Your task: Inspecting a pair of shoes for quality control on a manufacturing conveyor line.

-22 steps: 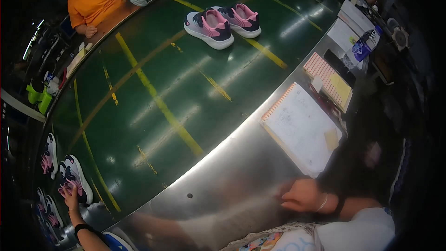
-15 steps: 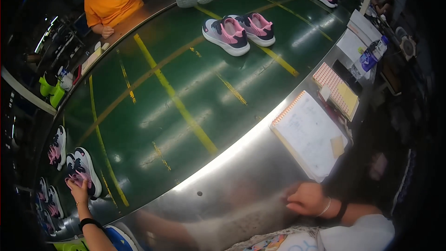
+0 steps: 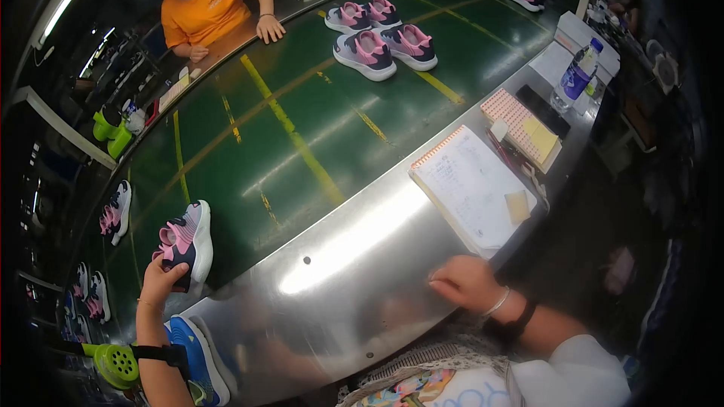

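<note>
Head camera view: your left hand has its grip pinching the back end of a pink, gray and dark blue shoe. Your thumb is on the dark heel, and the white sole faces right. This shoe is at the near left side of the green belt, close to the shiny metal counter. You can't tell if the shoe touches the belt. Your right hand is near the front of the counter, and its grip is curled in like a loose fist. It is just below a ring notebook with white pages.

Close to your left arm are a blue shoe and a round green thing with holes. More pink and dark blue shoes are over to the left. Far up the belt, two pairs of pink and gray shoes stand near each other. Past the notebook are a dotted book and a bottle with a purple label. Across the belt, a person in an orange shirt has one hand at the belt's edge.
</note>
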The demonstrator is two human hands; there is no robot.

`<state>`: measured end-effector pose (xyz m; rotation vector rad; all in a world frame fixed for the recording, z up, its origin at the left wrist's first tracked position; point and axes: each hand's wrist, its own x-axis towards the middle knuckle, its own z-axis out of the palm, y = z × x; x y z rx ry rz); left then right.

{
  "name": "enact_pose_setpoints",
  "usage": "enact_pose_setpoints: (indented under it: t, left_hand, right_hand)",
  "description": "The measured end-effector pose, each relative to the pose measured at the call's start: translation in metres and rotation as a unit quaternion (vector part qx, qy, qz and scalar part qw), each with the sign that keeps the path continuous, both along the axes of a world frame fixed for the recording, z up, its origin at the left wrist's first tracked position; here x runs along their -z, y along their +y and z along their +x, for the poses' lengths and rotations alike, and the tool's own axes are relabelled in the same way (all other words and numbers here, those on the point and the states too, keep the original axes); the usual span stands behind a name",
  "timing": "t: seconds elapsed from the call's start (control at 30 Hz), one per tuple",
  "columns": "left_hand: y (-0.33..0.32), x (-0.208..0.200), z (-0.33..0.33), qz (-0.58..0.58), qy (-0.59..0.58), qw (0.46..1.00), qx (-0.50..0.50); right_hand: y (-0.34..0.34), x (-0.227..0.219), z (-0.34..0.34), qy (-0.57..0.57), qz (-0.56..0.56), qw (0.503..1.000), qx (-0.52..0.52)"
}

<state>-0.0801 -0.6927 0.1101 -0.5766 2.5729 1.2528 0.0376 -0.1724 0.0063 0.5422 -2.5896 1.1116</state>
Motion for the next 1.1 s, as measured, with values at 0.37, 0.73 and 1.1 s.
enact_pose_setpoints:
  t: [0.37, 0.73, 1.1]
  left_hand:
    - [0.227, -0.008, 0.148, -0.326, 0.158, 0.873, 0.326]
    - [0.182, 0.032, 0.19, 0.05, 0.24, 0.969, 0.034]
    - [0.181, 0.066, 0.183, 0.197, 0.158, 0.967, -0.02]
  right_hand:
    - [-0.051, -0.03, 0.017, -0.079, -0.053, 0.994, -0.047]
    - [-0.074, -0.029, 0.014, -0.277, -0.217, 0.926, -0.133]
    - [-0.097, -0.04, 0.001, -0.331, -0.222, 0.915, -0.055]
